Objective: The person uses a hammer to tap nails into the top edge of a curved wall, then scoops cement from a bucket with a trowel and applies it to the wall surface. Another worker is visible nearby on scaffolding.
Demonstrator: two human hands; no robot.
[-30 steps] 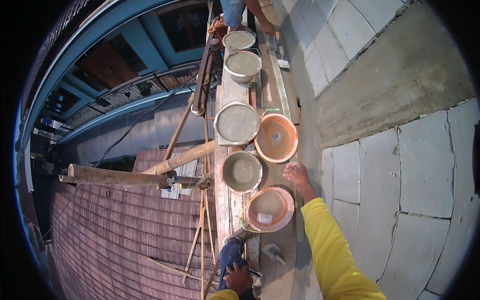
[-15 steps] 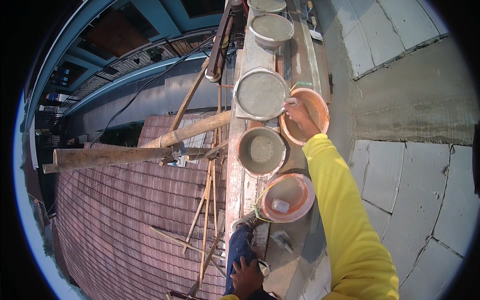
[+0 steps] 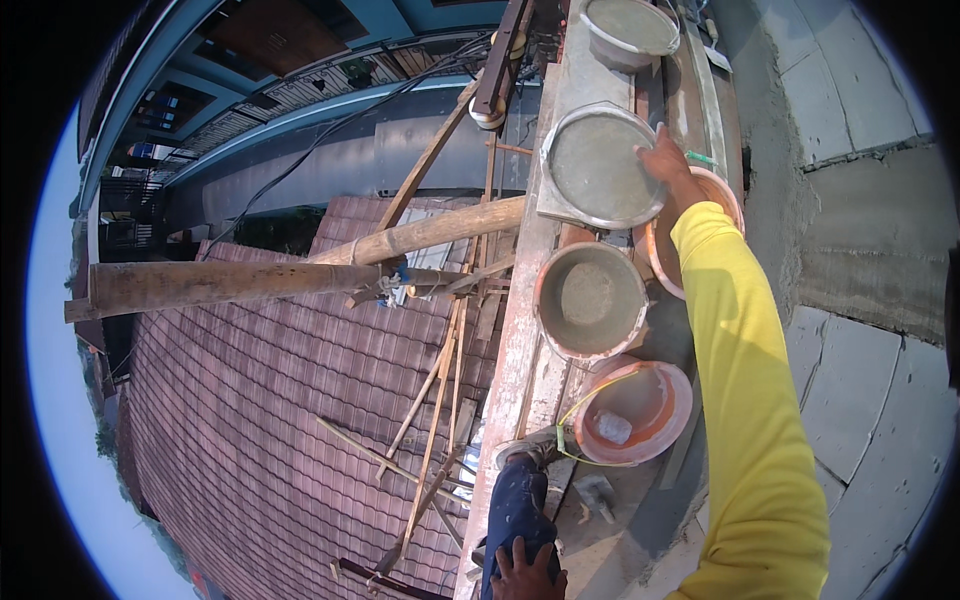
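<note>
Left hand: the left hand (image 3: pixel 527 575) lies palm down on the trousered leg (image 3: pixel 518 505), fingers spread apart; the lower edge cuts it off.
Near trowel: a trowel (image 3: pixel 596 490) lies by the shoe (image 3: pixel 530 447), too dim to make out its details.
Near orange bucket: the near orange bucket (image 3: pixel 680 408) holds a pale lump (image 3: pixel 613 429), hard to identify.
Right arm: the yellow sleeve (image 3: pixel 755 380) reaches up from the lower edge, almost straight, leaning in toward the buckets.
Grey-lined bucket: the grey-lined bucket (image 3: pixel 551 295) stands between the near orange bucket and the full bucket.
Right hand: the right hand (image 3: pixel 668 168) is at the right side of the full bucket, fingers bent and close together, tips over its edge; I cannot tell whether they pinch the rim.
Full bucket: the full bucket (image 3: pixel 548 165) sits upright on the planks, filled with grey mix.
Far orange bucket: the far orange bucket (image 3: pixel 664 255) is partly covered by hand and sleeve, its contents hidden.
Far end: a pale bucket (image 3: pixel 603 50) is cropped by the upper edge.
</note>
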